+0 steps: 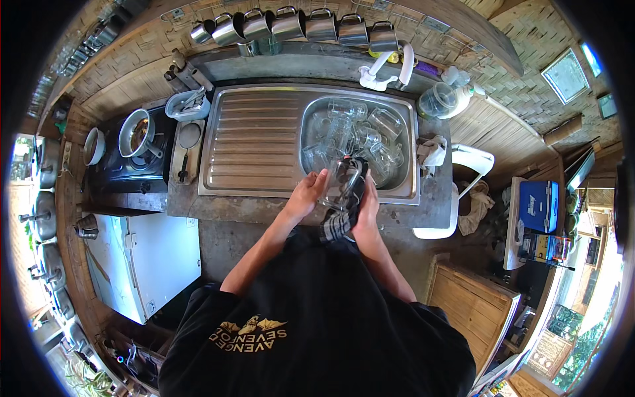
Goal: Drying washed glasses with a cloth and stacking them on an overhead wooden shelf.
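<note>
In front of the sink's near edge, my left hand [306,197] grips a clear glass [334,183] from its left side, thumb along the wall. My right hand [368,210] is closed round a dark checked cloth [338,223], which lies against the glass's right side and hangs below it. Part of the cloth shows dark through the glass; whether some is inside, I cannot tell. Just beyond both hands, the steel sink [409,142] holds several clear glass mugs [348,110], some tipped on their sides.
Left of the basin is a ribbed steel drainboard [251,142]. A white faucet [378,79] rises behind it. A pan [136,132] sits on the black stove [106,175], beside a utensil tub [178,112]. Steel mugs [288,26] hang above. A white chair [440,231] stands at right.
</note>
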Demonstrator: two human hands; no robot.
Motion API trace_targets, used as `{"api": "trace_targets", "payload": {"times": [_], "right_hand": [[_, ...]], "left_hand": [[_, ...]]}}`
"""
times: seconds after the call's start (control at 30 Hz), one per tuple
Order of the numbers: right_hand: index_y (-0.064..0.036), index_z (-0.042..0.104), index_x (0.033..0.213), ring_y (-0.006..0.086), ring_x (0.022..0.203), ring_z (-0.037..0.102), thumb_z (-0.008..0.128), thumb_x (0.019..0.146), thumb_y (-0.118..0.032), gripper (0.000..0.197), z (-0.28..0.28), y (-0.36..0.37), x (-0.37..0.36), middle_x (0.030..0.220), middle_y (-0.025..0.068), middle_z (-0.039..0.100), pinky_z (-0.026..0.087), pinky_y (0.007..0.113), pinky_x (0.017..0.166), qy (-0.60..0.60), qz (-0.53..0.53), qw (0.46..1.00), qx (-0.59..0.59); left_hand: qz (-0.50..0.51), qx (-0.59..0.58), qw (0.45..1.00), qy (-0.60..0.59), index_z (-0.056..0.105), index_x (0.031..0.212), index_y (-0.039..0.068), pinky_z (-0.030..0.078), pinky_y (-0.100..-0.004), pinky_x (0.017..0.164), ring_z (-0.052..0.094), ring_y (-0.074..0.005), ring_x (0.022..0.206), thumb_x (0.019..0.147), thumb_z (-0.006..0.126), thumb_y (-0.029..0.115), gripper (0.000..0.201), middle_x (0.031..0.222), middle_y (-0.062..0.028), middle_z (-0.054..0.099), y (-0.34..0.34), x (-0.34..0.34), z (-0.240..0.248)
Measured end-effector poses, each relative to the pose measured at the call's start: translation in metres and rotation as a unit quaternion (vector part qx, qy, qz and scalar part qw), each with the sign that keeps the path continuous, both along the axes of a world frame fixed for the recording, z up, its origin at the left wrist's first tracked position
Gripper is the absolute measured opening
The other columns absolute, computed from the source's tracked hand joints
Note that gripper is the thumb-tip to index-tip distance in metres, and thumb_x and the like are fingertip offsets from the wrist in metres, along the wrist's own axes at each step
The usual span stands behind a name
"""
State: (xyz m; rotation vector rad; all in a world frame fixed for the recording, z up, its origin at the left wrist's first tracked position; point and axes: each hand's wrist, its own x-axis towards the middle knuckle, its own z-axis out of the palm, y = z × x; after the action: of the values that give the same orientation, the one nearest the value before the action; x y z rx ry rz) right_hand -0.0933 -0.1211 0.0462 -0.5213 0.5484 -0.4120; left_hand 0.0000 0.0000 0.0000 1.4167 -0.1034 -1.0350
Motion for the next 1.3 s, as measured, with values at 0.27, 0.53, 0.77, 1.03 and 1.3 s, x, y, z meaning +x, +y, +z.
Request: {"api": "trace_targets", "payload": {"times": [0.27,0.53,0.77,1.03,1.3], "right_hand": [[0.0011,0.068,0.095,0.0259,0.081,0.066,0.056,0.096,-0.026,0.029,0.02,-0.016,0.01,0.088,0.0146,0.068,0.05,0.037,0.074,0.157,0.052,0.772,-0.614],[-0.0001,0.057,0.064,0.043,0.06,0.059,0.065,0.09,-0.032,0.042,0.044,-0.017,0.026,0.063,0.0206,0.059,0.045,0.048,0.053,0.252,0.11,0.58,-0.767],[0.0031,0.059,0.064,0.0313,0.045,0.049,0.072,0.086,-0.026,0.038,0.044,-0.035,0.027,0.054,0.0195,0.053,0.039,0.038,0.046,0.15,0.177,0.649,-0.724],[0.0031,0.065,0.071,0.0088,0.048,0.048,0.072,0.085,-0.024,0.031,0.056,-0.03,0.03,0.053,0.0073,0.056,0.036,0.029,0.046,0.099,0.179,0.758,-0.619],[0.0011,0.066,0.071,0.0089,0.048,0.055,0.072,0.086,-0.024,0.03,0.048,-0.012,0.034,0.056,0.0043,0.062,0.039,0.027,0.045,0.064,0.154,0.825,-0.54]], "left_hand": [[0.014,0.097,0.858,-0.504,0.059,0.09,-0.005,0.047,-0.0476,0.063,0.06,-0.0428,0.072,0.098,0.053,0.02,0.027,0.086,-0.0203,0.058,0.005,-0.002,0.041],[-0.025,0.129,0.822,-0.554,0.06,0.087,-0.004,0.05,-0.0481,0.059,0.061,-0.0409,0.067,0.094,0.057,0.012,0.018,0.085,-0.0171,0.059,-0.006,-0.022,0.064],[0.035,0.012,0.925,-0.377,0.056,0.077,-0.008,0.047,-0.0387,0.05,0.064,-0.0297,0.057,0.099,0.053,0.014,0.031,0.074,-0.0138,0.055,0.0,-0.016,0.062],[0.086,-0.096,0.99,-0.058,0.055,0.074,0.001,0.049,-0.0319,0.052,0.05,-0.0116,0.051,0.103,0.046,0.033,0.044,0.068,-0.0024,0.048,0.01,-0.014,0.038],[0.143,-0.178,0.943,0.244,0.057,0.084,0.001,0.055,-0.0336,0.057,0.065,-0.0211,0.061,0.099,0.053,0.038,0.04,0.073,-0.0044,0.059,0.025,-0.011,0.052]]}}
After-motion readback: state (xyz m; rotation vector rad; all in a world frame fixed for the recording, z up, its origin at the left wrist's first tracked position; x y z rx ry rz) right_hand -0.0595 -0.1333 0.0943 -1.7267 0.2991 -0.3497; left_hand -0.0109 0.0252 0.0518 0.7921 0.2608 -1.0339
